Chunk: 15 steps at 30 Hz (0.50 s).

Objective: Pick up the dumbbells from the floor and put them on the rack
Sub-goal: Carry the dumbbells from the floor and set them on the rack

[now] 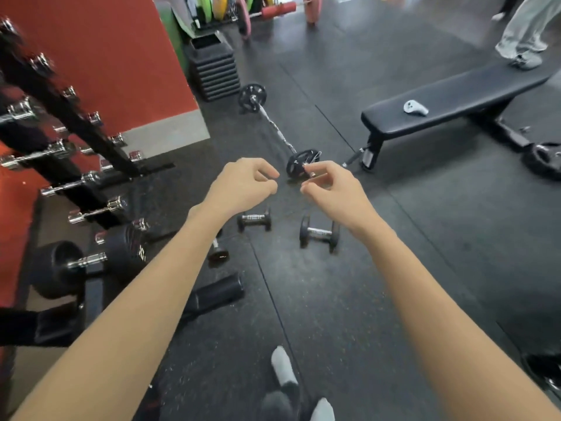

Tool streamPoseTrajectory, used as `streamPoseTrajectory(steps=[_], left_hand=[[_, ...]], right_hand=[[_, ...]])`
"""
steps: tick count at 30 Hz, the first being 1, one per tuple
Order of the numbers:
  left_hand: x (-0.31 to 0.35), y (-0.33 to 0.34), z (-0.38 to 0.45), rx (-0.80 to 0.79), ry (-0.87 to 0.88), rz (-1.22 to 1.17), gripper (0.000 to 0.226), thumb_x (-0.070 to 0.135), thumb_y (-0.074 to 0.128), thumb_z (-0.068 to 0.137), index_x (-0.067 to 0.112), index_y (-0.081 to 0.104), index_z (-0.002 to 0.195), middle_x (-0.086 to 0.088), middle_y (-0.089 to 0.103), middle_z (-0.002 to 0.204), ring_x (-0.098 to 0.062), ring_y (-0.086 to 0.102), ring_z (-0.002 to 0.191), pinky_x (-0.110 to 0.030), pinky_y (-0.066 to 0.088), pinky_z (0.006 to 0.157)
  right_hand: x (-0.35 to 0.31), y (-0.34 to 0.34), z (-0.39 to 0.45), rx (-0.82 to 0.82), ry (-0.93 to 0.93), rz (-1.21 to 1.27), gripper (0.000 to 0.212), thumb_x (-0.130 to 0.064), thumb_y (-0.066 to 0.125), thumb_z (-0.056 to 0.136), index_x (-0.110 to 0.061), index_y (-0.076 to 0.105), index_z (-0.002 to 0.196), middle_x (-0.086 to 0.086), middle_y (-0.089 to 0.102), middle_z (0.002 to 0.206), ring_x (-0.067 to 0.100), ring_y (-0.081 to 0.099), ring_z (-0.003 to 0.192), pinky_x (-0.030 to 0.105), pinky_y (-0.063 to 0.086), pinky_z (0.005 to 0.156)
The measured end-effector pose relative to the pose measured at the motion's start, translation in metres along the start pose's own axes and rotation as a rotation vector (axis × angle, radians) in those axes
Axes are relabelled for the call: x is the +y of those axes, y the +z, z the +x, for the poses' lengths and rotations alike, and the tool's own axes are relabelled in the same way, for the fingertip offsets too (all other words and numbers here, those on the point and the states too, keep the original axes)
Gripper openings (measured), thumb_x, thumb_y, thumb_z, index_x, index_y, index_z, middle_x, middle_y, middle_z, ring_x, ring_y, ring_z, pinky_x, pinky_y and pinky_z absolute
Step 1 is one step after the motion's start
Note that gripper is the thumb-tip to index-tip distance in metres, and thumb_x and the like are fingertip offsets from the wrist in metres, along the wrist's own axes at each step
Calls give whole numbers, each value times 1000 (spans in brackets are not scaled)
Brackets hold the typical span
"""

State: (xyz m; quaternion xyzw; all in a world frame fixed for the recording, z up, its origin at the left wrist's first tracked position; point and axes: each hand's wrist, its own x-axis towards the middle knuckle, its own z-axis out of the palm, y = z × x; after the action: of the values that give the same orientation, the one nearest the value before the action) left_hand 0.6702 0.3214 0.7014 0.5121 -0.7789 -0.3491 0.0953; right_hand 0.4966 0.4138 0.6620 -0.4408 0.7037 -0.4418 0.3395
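A socked foot (pixel 283 367) was seen at the bottom edge on the black rubber floor (pixel 379 299). Both bare forearms were stretched forward above the floor. The left hand (pixel 243 185) was loosely curled with nothing in its grip, thumb and fingertips nearly meeting. The right hand (pixel 331 189) was likewise curled, fingertips pinched together; whether a small item was pinched there could not be told, since a plate lay directly behind them. Below the hands, three small dumbbells lay on the floor: one (pixel 254 219) under the left hand, one (pixel 318 233) under the right wrist, and a third (pixel 218 252) partly hidden by the left forearm. To the left, the dumbbell rack (pixel 76 123) stood against a red wall (pixel 106 56), with a large dumbbell (pixel 88 261) seated on its lowest tier. Farther off, a curl bar (pixel 274 129) with plates lay on the floor, and a flat bench (pixel 455 98) carried a small white object (pixel 415 107).
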Motion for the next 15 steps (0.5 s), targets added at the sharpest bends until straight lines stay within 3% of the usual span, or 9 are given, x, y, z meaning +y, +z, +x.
streamPoseTrajectory(steps=[6, 11, 15], left_hand=[[2, 41, 122, -72, 0, -22, 29, 31, 64, 78, 38, 72, 106, 15, 73, 93, -11, 68, 94, -34, 53, 90], [-10, 110, 227, -114, -48, -106, 29, 27, 62, 84, 34, 73, 109, 15, 71, 97, -2, 64, 91, -16, 44, 65], [-29, 183, 308, -135, -103, -124, 29, 23, 61, 87, 30, 73, 113, 7, 71, 104, -13, 63, 97, -23, 46, 73]], right_hand=[[55, -25, 100, 9, 73, -32, 32, -27, 67, 81, -33, 68, 112, -16, 74, 78, 4, 68, 90, 19, 43, 71], [134, -39, 183, 45, 239, -22, 29, -26, 67, 83, -34, 67, 112, -16, 75, 81, 7, 69, 94, 22, 43, 71], [206, -39, 256, 44, 346, -15, 27, -26, 67, 85, -33, 66, 111, -12, 74, 85, 11, 70, 94, 24, 44, 71]])
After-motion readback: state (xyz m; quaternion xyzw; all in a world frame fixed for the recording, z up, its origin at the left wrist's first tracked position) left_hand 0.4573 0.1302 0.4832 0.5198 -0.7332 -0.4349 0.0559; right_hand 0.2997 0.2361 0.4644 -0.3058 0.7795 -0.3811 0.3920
